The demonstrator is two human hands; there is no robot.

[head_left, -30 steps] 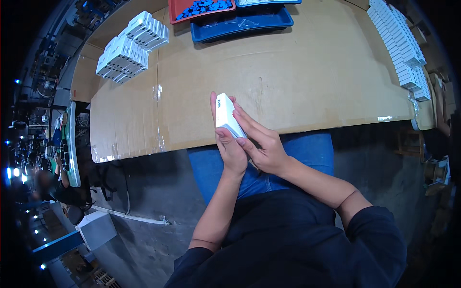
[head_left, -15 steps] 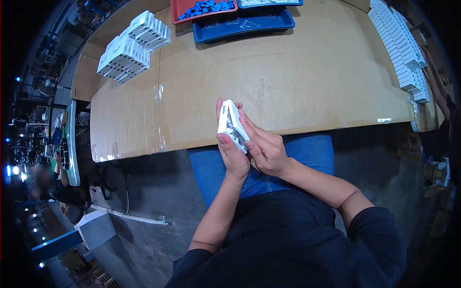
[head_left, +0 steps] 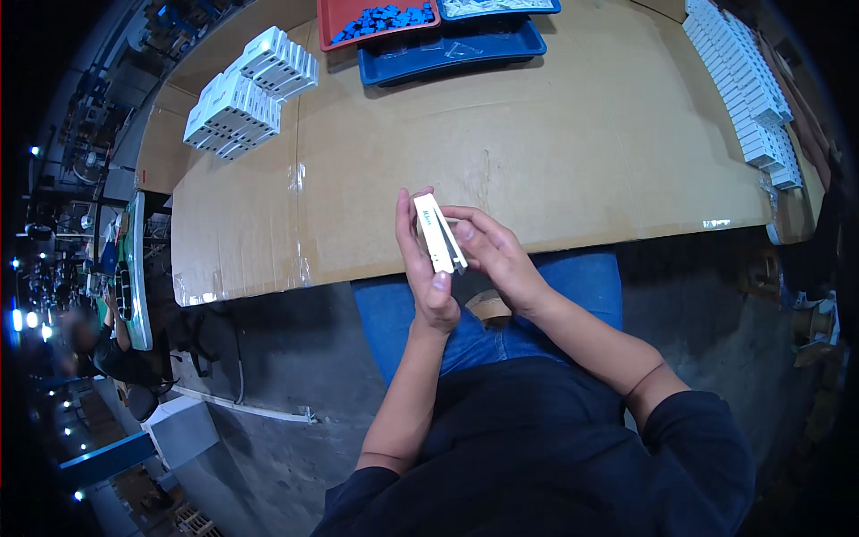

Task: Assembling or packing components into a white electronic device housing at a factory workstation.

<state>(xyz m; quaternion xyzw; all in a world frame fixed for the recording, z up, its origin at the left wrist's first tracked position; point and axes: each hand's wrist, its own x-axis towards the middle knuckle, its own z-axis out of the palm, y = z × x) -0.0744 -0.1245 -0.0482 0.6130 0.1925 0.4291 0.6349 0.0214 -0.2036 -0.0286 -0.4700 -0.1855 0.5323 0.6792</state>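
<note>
A white plastic casing (head_left: 429,224), narrow and box-like with a dark gap along its right side, is held upright above my lap, just off the table's near edge. My left hand (head_left: 422,282) is closed around its left side, thumb near the lower end and fingers behind. On the other side, my right hand (head_left: 503,264) is curled with its thumb and fingers at the casing's right part. The tips of several fingers are hidden behind the casing, and its inside is mostly out of sight.
The cardboard-covered table (head_left: 376,161) carries stacked white casings at the left (head_left: 237,112) and a long row at the right (head_left: 747,98). At the back stand a red tray (head_left: 335,22) of small blue parts and a blue tray (head_left: 452,61). A tan curved piece (head_left: 489,309) shows between my thighs.
The casing has turned, so its gap is narrower and the inner parts seen before are hidden. My right hand has opened slightly and shifted its grip, uncovering the tan piece below.
</note>
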